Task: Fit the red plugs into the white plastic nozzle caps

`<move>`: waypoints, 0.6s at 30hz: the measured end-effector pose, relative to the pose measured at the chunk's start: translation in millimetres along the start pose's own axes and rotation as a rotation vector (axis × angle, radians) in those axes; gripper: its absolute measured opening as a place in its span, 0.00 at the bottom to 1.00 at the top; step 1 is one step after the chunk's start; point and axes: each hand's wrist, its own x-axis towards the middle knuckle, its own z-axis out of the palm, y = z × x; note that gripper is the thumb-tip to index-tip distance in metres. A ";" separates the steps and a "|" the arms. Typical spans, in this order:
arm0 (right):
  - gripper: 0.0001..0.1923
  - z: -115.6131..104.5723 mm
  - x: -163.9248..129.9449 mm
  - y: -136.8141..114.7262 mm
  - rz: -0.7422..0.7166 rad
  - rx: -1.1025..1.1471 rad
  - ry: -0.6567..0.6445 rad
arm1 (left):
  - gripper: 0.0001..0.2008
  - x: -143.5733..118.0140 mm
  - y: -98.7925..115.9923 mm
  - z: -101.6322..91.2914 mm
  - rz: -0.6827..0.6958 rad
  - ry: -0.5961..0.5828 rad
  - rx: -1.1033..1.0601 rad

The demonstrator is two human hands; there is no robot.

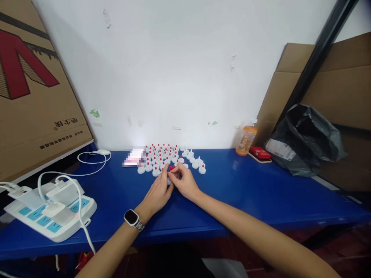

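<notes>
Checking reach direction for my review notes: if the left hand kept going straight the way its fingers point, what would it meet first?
The left hand points up-table toward the wall. It would first meet the small red piece at its fingertips, then the cluster of white caps with red tips. Depth is hard to judge.

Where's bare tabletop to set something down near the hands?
Free: the blue table between the right hand and the bottle, and between the left hand and the power strip. Crowded: the caps by the wall, and the far right around the black bag.
</notes>
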 end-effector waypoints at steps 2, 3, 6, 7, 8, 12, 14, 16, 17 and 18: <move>0.05 -6.7 2.6 0.0 -0.039 -0.067 -0.012 | 0.31 1.4 2.1 -0.9 0.004 -0.006 0.025; 0.04 -10.9 4.3 0.7 -0.070 -0.123 -0.012 | 0.32 1.9 3.1 -1.3 0.008 -0.003 0.043; 0.02 -24.4 8.7 5.7 -0.145 -0.324 -0.016 | 0.31 2.4 5.4 -2.3 0.038 0.012 0.091; 0.03 -28.5 9.8 7.7 -0.151 -0.381 -0.036 | 0.29 2.1 5.9 -2.8 0.052 0.014 0.103; 0.03 -32.7 10.6 9.5 -0.150 -0.425 -0.068 | 0.27 1.8 6.5 -3.3 0.061 0.014 0.111; 0.04 -54.3 14.0 12.3 -0.153 -0.546 -0.121 | 0.23 1.7 10.6 -7.2 0.058 0.026 0.117; 0.07 -69.9 18.2 12.9 -0.163 -0.670 -0.031 | 0.20 5.1 14.4 -9.5 0.060 0.041 0.119; 0.09 -85.8 24.4 15.7 -0.154 -0.831 0.061 | 0.16 12.6 18.4 -10.9 0.077 0.057 0.129; 0.10 -92.6 27.9 18.0 -0.140 -0.904 0.079 | 0.13 17.8 20.1 -10.8 0.087 0.071 0.133; 0.10 -98.0 31.3 20.8 -0.121 -0.963 0.076 | 0.11 23.8 21.4 -10.2 0.095 0.085 0.133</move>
